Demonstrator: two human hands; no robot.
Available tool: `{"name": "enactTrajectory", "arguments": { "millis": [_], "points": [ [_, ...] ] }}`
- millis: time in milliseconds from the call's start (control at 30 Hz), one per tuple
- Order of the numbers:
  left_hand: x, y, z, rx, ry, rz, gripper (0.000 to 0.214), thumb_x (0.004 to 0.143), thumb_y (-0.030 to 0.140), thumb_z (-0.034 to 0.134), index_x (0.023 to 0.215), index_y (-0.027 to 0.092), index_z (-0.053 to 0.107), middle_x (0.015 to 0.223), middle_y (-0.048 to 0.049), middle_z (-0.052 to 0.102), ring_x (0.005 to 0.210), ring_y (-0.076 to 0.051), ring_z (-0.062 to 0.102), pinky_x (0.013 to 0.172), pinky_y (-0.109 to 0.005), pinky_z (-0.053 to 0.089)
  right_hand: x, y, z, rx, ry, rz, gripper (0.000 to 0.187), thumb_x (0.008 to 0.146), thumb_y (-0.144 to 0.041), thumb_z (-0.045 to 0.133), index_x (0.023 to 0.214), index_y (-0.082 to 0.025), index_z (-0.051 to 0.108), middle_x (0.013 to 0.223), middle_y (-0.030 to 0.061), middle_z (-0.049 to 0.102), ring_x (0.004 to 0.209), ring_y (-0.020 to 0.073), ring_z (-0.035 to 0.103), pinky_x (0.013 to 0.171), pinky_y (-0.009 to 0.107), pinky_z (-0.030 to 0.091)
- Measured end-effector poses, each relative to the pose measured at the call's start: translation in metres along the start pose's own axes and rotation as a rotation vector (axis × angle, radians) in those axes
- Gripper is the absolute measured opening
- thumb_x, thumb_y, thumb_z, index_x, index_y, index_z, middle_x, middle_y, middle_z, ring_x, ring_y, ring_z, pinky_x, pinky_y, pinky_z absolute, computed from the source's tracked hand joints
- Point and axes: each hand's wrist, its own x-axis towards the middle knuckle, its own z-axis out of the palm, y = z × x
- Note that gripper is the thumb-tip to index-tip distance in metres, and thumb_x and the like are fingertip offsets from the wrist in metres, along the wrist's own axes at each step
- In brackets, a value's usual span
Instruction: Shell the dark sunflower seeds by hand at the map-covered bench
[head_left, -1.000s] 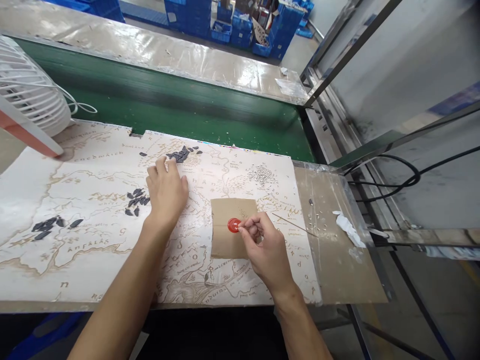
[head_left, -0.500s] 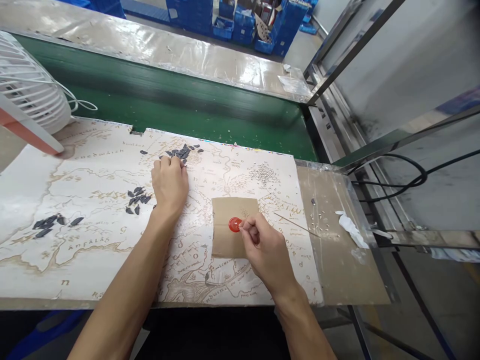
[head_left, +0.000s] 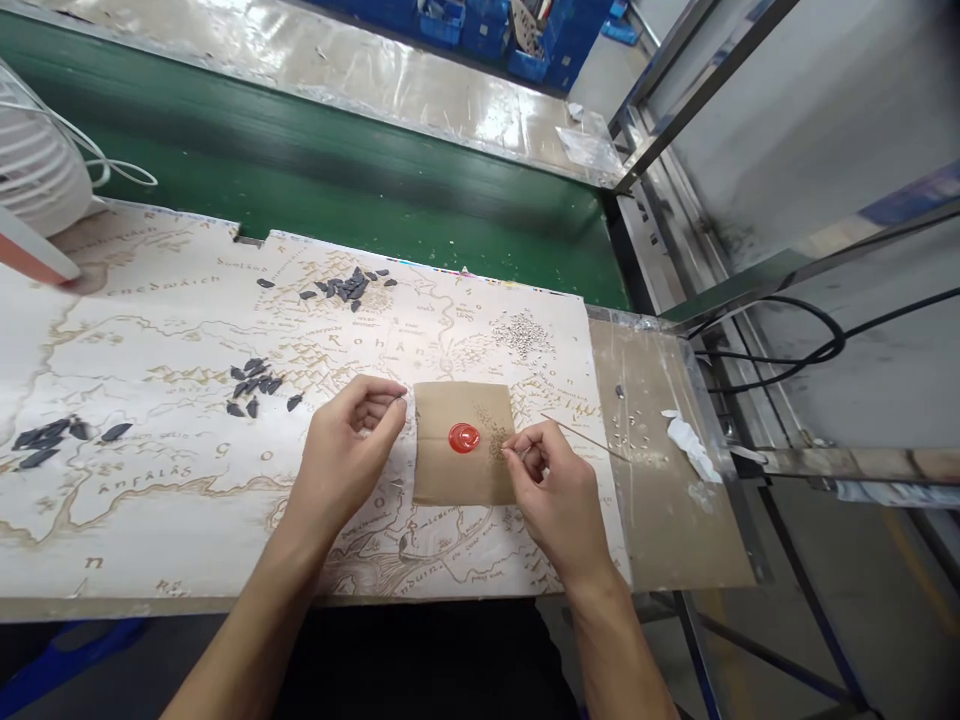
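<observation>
A small brown card lies on the map-printed table cover, with a round red wax seal on its middle. My left hand hovers at the card's left edge, thumb and fingers pinched on a small dark piece. My right hand rests at the card's right edge, fingers curled and pinched together; what they hold is too small to name. Small pale bits lie scattered on the card beside the seal.
Piles of dark leaf-shaped pieces lie on the map. A heap of tiny silver bits sits behind the card. A thin stick lies to the right. A white fan stands far left, a green conveyor belt behind.
My left hand has left the far pile of dark pieces and come back to the card's left edge, pinched. My right hand has let go of the red seal and shifted right.
</observation>
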Motion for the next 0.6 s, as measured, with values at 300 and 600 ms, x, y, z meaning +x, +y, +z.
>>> {"name": "enactTrajectory", "arguments": {
  "millis": [300,600],
  "points": [
    [-0.027,0.0,0.005,-0.04,-0.08,-0.03,0.021,0.101,0.045,0.083,0.101,0.024,0.088,0.09,-0.0048,0.079,0.079,-0.019,0.066,0.07,-0.032,0.052,0.0,0.005,0.009,-0.007,-0.06,0.022,0.017,0.104,-0.015,0.062,0.093,-0.027,0.057,0.079,-0.0042,0.061,0.066,0.0161,0.054,0.066,0.032,0.042],
    [-0.038,0.008,0.013,-0.576,-0.216,-0.374,0.026,0.089,0.038,0.1,0.098,0.02,0.084,0.076,-0.0015,0.075,0.07,-0.011,0.068,0.066,-0.02,0.055,-0.005,-0.022,-0.004,0.617,0.135,0.098,0.029,0.098,-0.02,0.087,0.1,-0.029,0.06,0.1,0.0,0.083,0.092,0.02,0.079,0.086,0.036,0.065]
  ]
}}
